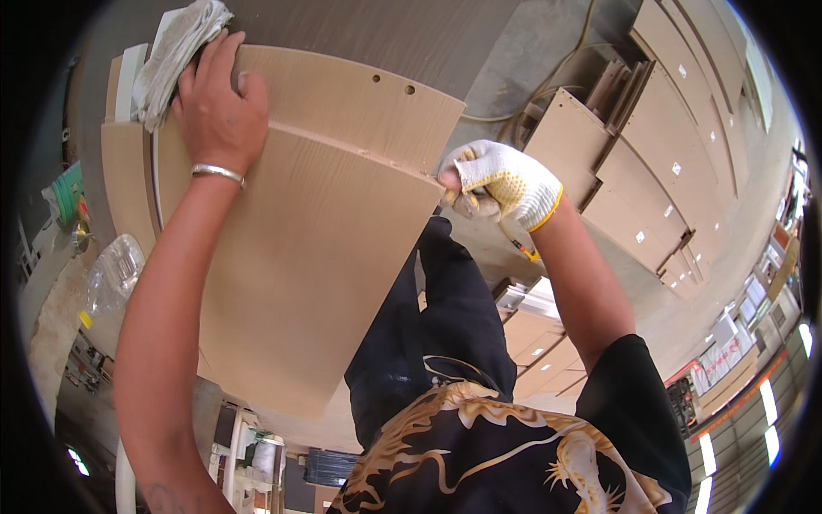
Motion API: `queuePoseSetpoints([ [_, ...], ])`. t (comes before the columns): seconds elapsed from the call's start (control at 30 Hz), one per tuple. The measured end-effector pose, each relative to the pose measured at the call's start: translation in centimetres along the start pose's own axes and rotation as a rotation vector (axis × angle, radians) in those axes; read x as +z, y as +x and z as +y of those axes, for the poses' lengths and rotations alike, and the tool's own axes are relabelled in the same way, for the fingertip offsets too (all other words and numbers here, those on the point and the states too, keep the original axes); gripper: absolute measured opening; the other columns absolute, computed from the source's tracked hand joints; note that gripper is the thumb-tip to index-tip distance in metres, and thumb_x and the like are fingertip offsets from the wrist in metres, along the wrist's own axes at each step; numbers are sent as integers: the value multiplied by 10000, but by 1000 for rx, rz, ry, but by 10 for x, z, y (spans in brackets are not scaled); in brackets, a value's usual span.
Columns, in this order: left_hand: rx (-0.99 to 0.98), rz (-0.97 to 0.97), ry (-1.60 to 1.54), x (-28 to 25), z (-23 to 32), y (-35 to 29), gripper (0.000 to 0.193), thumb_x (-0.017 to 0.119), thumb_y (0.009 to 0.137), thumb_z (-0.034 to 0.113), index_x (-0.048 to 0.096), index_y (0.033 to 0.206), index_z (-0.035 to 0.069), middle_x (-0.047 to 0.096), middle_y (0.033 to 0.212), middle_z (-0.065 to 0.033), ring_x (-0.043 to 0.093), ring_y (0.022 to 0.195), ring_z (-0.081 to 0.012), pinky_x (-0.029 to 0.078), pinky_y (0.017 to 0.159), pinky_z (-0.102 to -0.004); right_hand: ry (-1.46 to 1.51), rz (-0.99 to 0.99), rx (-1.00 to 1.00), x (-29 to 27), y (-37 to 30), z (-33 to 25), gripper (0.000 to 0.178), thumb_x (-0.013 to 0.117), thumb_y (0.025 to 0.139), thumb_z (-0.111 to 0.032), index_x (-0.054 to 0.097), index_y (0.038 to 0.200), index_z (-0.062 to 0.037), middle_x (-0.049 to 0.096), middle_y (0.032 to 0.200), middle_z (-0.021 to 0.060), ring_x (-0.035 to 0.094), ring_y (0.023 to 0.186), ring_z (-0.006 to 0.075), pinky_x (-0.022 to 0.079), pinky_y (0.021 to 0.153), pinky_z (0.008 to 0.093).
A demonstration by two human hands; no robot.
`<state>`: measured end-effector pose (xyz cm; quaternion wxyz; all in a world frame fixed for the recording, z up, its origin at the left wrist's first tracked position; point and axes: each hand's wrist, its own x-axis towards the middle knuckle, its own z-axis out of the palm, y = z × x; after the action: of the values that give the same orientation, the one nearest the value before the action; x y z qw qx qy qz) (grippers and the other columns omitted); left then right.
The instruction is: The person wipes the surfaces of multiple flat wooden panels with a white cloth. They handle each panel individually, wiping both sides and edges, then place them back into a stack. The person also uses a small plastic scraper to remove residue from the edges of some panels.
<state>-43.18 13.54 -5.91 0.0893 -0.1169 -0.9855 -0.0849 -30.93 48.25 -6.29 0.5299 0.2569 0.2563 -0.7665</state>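
Note:
A light wood-grain panel (291,248) lies before me, and its far edge meets a strip of matching board (342,98) with two round holes. A pale, uneven line runs along where they meet. My left hand (221,111) is bare, with a silver bangle at the wrist; it lies with fingers stretched out at the far left of the boards, against a folded white cloth (175,64). On my right hand (497,184) is a white knit glove with yellow dots. Its fingers are pinched together at the panel's right edge, by the end of the line; anything between them is hidden.
Stacks of brown panels (659,163) with small white labels stand on the floor at right. A hose (574,56) curves across the floor beyond my right hand. A clear plastic bottle (114,270) is beside my left forearm, near a green roll (64,193).

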Motion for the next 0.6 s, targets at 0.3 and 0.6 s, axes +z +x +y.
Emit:
queuePoseSetpoints([
  [0.3,68,-40,5,-8,-1,1,492,554,916,192,641,1400,160,622,1492,-40,542,1354,-342,392,1133,-499,-258,8,-65,-5,14,2,319,885,843,-296,732,894,-20,667,675,69,544,522,86,314,445,228],
  [0.6,97,-47,0,-12,1,2,492,543,920,180,638,1401,159,627,1484,-53,548,1335,-360,405,1123,-494,-108,20,-42,-3,11,4,284,875,851,-278,734,898,-36,651,692,64,478,508,64,275,441,227],
])
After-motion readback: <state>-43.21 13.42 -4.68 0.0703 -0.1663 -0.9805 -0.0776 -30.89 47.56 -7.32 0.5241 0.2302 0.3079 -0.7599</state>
